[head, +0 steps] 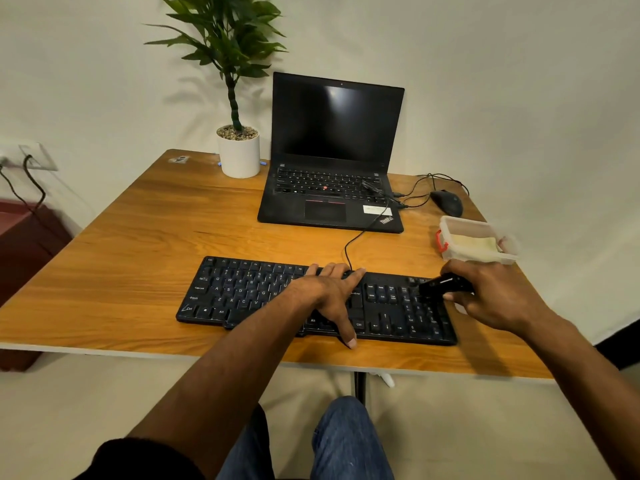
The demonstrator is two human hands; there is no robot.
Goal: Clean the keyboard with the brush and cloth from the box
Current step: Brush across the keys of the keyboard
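Observation:
A black keyboard (249, 292) lies near the front edge of the wooden table (145, 244). My left hand (332, 292) rests flat on the keyboard's middle, fingers spread over the far edge and thumb at the near edge. My right hand (491, 296) grips a black brush (440, 285), whose tip sits on the number pad at the keyboard's right end. A clear plastic box (474, 240) with a red latch stands just behind my right hand, and a pale yellow cloth (474, 244) lies inside it.
An open black laptop (332, 157) stands behind the keyboard, with the keyboard's cable running to it. A black mouse (448, 202) and cables lie at the back right. A potted plant (239, 150) stands at the back left. My knee (346, 441) is below the table.

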